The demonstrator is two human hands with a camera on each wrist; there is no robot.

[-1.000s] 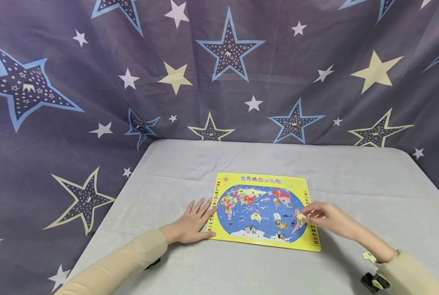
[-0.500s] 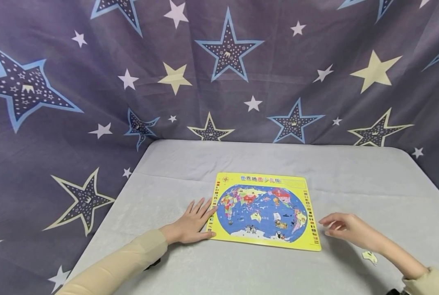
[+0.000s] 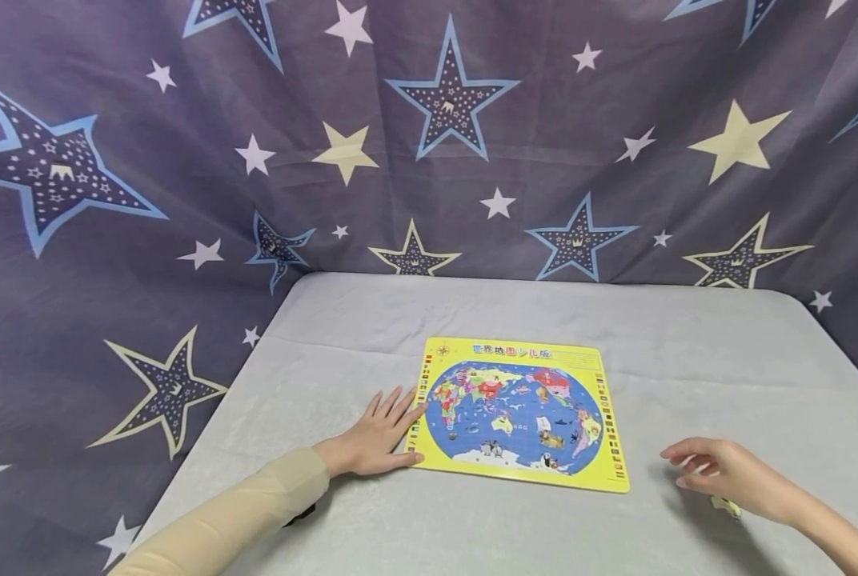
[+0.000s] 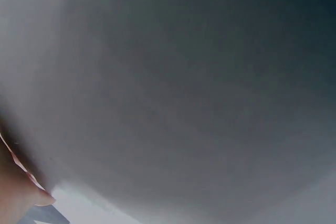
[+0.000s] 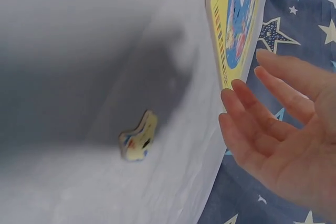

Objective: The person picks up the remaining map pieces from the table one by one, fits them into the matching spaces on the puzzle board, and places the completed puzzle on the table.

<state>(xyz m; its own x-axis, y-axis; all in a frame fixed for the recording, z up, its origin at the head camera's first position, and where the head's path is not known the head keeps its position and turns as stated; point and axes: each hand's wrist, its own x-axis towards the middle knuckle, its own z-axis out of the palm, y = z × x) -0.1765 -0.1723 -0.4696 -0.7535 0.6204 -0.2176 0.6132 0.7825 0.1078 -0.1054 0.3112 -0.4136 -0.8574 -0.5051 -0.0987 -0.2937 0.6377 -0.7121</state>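
A yellow-bordered world map puzzle board [image 3: 465, 438] lies flat on the table in the head view. My left hand [image 3: 374, 438] rests palm down with spread fingers, fingertips and thumb on the board's left edge. Only a bit of that hand [image 4: 21, 198] enters the left wrist view. Right of the board, my right hand [image 3: 735, 478] hovers over the table, fingers loosely bent and holding nothing. A small pale yellow puzzle piece [image 3: 724, 506] lies on the cloth just below it, partly covered by the hand. The right wrist view shows the whole piece [image 5: 139, 137], apart from the fingers.
A light grey cloth [image 3: 371, 320] covers the table. Behind it and along the left side hangs a dark curtain [image 3: 429, 184] printed with stars. The right hand casts a shadow [image 5: 163, 66] beside the piece.
My right hand has left the board's right side, where its fingertips touched the map, and moved right and toward me, over the loose piece. The left hand and board have stayed put.
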